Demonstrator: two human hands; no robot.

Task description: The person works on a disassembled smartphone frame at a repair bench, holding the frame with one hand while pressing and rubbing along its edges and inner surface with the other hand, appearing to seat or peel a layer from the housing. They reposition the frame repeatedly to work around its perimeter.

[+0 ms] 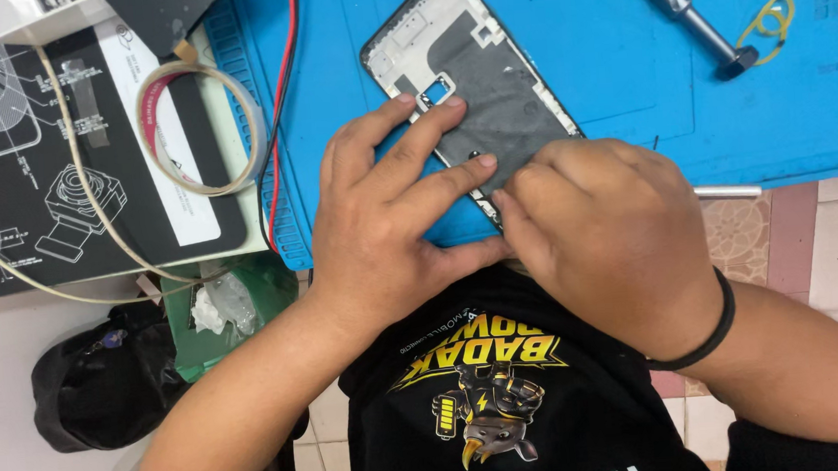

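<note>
An opened phone frame [466, 65] lies tilted on a blue work mat [583, 47], its dark inner plate and white upper section facing up. My left hand [388, 218] rests flat on the frame's lower left, fingers spread across the dark plate. My right hand [606, 232] is curled over the frame's lower right corner, fingertips pressed on its edge. The bottom of the frame is hidden under both hands. A black band circles my right wrist.
A metal screwdriver [683, 5] lies at the mat's upper right beside yellow rubber bands [773, 19]. A tape roll [200, 128] and white cable [82, 190] sit on a black printed mat [3, 196] at left. Red and black wires [277, 108] run down the blue mat's left edge.
</note>
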